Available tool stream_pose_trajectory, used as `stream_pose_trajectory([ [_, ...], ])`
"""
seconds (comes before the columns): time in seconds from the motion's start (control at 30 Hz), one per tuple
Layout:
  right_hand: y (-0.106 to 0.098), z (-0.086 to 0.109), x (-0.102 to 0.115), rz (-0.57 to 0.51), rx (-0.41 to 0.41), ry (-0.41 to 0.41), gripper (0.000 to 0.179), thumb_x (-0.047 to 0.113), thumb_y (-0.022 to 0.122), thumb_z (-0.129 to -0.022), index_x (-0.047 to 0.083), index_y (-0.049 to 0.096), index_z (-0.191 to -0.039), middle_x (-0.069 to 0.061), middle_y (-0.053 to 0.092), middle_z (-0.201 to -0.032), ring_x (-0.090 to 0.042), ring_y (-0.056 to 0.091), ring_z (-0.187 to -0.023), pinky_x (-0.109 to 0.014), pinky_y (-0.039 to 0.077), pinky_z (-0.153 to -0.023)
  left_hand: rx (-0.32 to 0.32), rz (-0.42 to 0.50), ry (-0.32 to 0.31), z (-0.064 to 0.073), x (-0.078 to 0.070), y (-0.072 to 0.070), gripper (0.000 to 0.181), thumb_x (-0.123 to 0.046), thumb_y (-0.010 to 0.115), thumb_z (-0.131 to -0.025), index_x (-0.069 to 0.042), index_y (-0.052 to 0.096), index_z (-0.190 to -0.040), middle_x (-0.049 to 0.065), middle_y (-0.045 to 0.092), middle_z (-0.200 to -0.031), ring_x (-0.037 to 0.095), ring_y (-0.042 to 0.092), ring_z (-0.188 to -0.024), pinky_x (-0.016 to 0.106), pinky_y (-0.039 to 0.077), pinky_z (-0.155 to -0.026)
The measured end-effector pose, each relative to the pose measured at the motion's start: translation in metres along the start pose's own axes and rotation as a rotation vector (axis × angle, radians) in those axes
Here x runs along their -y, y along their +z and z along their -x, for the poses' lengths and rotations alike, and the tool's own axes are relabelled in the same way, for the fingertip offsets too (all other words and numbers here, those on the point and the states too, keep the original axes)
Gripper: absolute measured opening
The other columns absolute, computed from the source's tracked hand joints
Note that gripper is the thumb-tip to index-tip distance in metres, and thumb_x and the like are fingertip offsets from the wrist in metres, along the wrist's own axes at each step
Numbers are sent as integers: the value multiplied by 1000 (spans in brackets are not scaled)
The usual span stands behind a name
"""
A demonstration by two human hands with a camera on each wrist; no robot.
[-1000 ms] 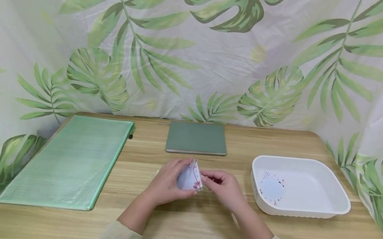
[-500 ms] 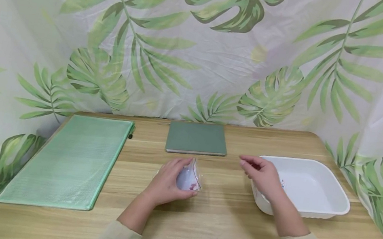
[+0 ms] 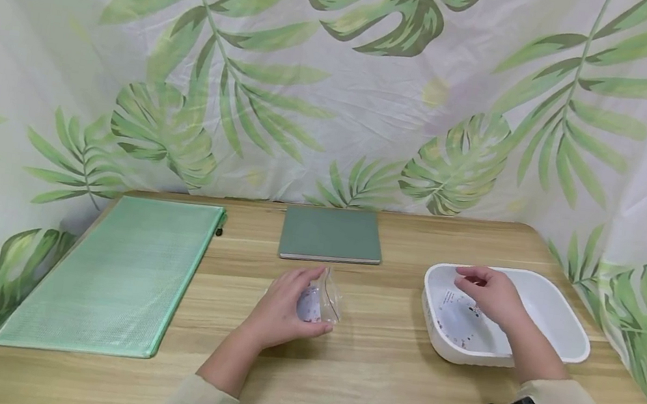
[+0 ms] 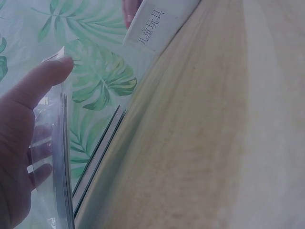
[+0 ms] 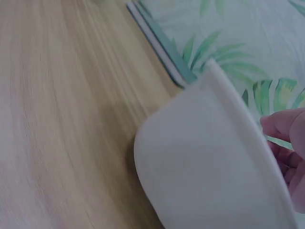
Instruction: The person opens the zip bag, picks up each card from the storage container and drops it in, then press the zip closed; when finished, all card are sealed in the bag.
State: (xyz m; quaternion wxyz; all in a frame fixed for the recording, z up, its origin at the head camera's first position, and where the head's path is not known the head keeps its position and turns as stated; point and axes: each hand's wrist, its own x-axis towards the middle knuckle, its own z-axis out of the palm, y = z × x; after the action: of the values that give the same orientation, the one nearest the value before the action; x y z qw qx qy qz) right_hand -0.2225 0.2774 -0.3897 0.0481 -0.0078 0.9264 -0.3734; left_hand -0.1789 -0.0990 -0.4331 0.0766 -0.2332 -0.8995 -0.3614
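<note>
In the head view my left hand [image 3: 290, 304] grips a clear plastic bag [image 3: 331, 296] with pale printed sheets inside, just above the table. Its mouth faces right. The left wrist view shows the thumb on the near side of the bag [image 4: 55, 157] and fingers behind the clear film. My right hand [image 3: 493, 295] is over the left part of the white plastic basin [image 3: 554, 331], fingers loosely bent. Nothing shows between its fingertips. A pale round printed piece [image 3: 458, 324] with small dark marks lies in the basin, partly below that hand.
A green notebook [image 3: 331, 234] lies at the back of the wooden table [image 3: 360, 380]. To the left lies a mint-green mesh zip pouch [image 3: 114, 276]. A leaf-print cloth [image 3: 375, 99] hangs behind and beside the table.
My right hand has left the bag's mouth and moved right to over the basin. The left hand stays in place. Pink-patterned sheets that showed in the bag no longer show there.
</note>
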Motion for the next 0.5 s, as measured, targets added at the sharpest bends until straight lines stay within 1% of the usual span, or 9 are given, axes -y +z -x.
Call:
stream_pose_trajectory([
  [0.1, -3, -6, -12, 46, 53, 12, 46, 23, 61, -95, -3, 57, -132, -22, 63, -113, -27, 56, -97, -30, 50, -75, 0, -4, 4, 0, 1, 0, 91, -44, 82, -68, -13, 46, -145, 10, 55, -134, 28, 50, -123, 52, 39, -104],
  [0.2, -5, -10, -24, 96, 103, 17, 47, 21, 65, -92, -5, 57, -131, -26, 61, -120, -34, 56, -105, -40, 51, -85, -1, -2, 3, 0, 1, 1, 91, -44, 82, -68, -13, 45, -146, 10, 55, -135, 28, 50, -124, 53, 39, -104],
  [0.3, -7, -13, -33, 135, 153, 33, 51, 20, 70, -88, -7, 57, -128, -30, 58, -123, -39, 55, -110, -51, 48, -93, -2, -1, 2, 1, 0, 0, 91, -44, 81, -68, -13, 45, -146, 10, 55, -135, 28, 50, -124, 53, 39, -104],
  [0.4, -6, -16, -39, 175, 198, 74, 56, 23, 76, -83, -5, 57, -128, -30, 57, -123, -39, 55, -108, -54, 45, -94, -5, 2, 2, 1, -1, 0, 91, -43, 81, -68, -13, 45, -145, 10, 55, -134, 28, 51, -123, 53, 39, -104],
  [0.5, -3, -18, -42, 206, 219, 93, 61, 25, 80, -79, -3, 58, -129, -31, 57, -123, -40, 55, -107, -55, 45, -93, -6, 4, 3, 1, -1, 0, 90, -43, 82, -68, -13, 46, -145, 10, 56, -134, 28, 51, -121, 53, 39, -103],
])
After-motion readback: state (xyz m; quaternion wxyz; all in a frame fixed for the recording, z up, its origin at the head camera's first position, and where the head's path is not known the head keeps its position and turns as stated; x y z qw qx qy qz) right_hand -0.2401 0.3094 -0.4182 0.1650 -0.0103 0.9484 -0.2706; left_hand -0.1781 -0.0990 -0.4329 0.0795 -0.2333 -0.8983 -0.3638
